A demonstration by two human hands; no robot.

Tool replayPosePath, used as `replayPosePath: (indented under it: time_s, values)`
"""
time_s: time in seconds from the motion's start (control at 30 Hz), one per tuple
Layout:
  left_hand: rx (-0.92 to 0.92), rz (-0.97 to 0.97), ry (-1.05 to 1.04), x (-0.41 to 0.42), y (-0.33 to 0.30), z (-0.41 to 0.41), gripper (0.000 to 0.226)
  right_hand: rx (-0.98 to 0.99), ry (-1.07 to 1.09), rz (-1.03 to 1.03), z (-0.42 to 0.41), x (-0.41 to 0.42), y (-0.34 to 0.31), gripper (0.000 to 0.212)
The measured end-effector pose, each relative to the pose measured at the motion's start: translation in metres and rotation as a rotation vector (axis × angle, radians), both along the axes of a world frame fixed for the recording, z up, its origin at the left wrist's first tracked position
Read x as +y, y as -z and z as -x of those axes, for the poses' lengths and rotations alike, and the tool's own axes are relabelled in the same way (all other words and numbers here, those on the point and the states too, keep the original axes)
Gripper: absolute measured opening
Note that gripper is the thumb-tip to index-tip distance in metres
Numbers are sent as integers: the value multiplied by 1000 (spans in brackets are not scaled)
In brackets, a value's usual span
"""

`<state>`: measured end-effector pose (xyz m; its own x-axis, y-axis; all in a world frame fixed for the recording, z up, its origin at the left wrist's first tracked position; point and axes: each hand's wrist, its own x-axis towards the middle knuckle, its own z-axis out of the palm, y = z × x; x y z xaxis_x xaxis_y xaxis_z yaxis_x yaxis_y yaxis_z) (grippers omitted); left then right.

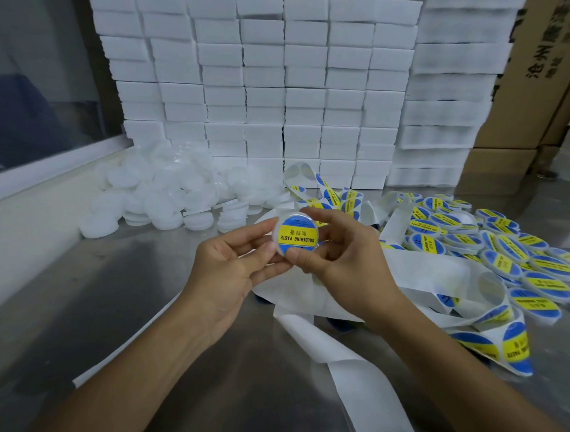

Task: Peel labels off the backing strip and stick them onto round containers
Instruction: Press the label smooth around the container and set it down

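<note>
A round white container (295,235) with a blue and yellow "SOLDERING PASTE" label on its face is held up over the table between both hands. My left hand (233,266) pinches its left edge with thumb and fingers. My right hand (340,256) grips its right edge, thumb at the bottom rim. A white backing strip (330,346) winds across the table under the hands, with several labels (516,346) still on it at the right.
A heap of unlabelled white containers (166,191) lies at the back left. Several labelled containers (511,253) are piled at the right. Stacks of white boxes (272,87) form a wall behind, cardboard cartons (537,87) at the far right. The table (118,302) is bare metal.
</note>
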<state>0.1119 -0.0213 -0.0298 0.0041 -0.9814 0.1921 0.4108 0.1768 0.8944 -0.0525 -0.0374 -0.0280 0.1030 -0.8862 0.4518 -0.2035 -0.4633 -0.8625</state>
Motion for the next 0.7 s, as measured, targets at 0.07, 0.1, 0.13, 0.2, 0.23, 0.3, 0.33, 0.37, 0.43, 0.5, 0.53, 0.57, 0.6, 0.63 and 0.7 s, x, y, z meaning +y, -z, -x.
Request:
replayPosePath:
  time_s: [0.07, 0.1, 0.13, 0.2, 0.23, 0.3, 0.33, 0.37, 0.43, 0.5, 0.53, 0.57, 0.6, 0.63, 0.7]
  values:
    - [-4, -8, -6, 0, 0, -1, 34, -45, -30, 11, 1, 1, -2, 37]
    - [-6, -7, -6, 0, 1, 0, 34, -59, -28, 23, 1, 1, -3, 33]
    - [-11, -5, -3, 0, 1, 0, 34, -61, -11, 35, 1, 1, -4, 28]
    - [-6, 0, 2, -1, 1, 1, 34, -29, 48, 57, 1, 0, -3, 23]
    - [6, 0, 3, -1, 1, 2, 35, -1, 72, 69, 1, 1, -3, 24]
    - [18, -2, -6, -1, 1, 2, 38, 91, 93, 112, 1, 2, -1, 41]
    - [3, -2, -18, -1, 2, 2, 38, 158, 93, 161, 1, 3, 0, 55]
    - [-24, -2, -35, -1, 2, 2, 38, 233, 88, 228, 1, 3, 1, 65]
    - [-55, -5, -55, -2, 4, 2, 35, 351, 87, 355, 2, 3, 2, 68]
    - [-58, 4, -57, -1, 4, 3, 31, 395, 114, 400, 4, 3, 1, 63]
    - [-81, 22, -66, 0, 4, 4, 26, 401, 149, 392, 7, 2, 0, 60]
    - [-141, 53, -96, 0, 5, 5, 17, 405, 211, 376, 11, 0, -1, 57]
    - [-219, 86, -142, 0, 5, 7, 11, 409, 294, 365, 16, -3, -3, 51]
    - [-315, 111, -205, -2, 9, 6, 16, 413, 391, 357, 23, -7, -5, 45]
    - [-489, 121, -294, -6, 15, 4, 21, 425, 574, 314, 42, -17, -9, 37]
